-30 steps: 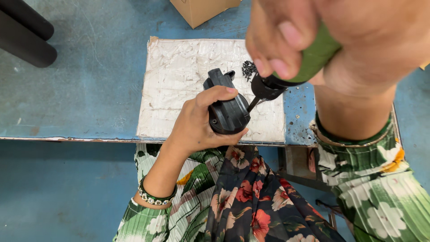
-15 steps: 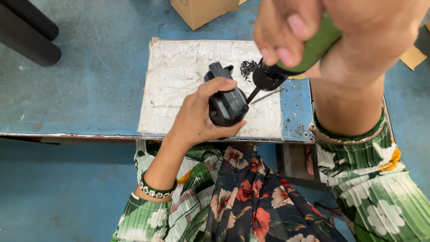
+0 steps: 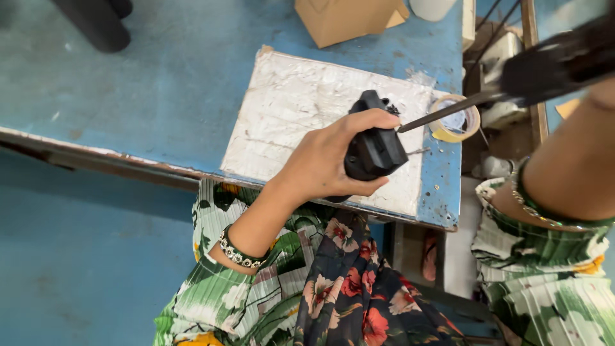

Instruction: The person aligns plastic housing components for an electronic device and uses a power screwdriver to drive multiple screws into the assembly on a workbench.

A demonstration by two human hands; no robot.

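Left hand wrapped tight round a black plastic part, pinned on the white board atop the blue table. Screwdriver angled in from upper right, tip right at the part; right hand out of frame, grip can't tell. Looks mid-fastening, probably. Tape roll just beyond.
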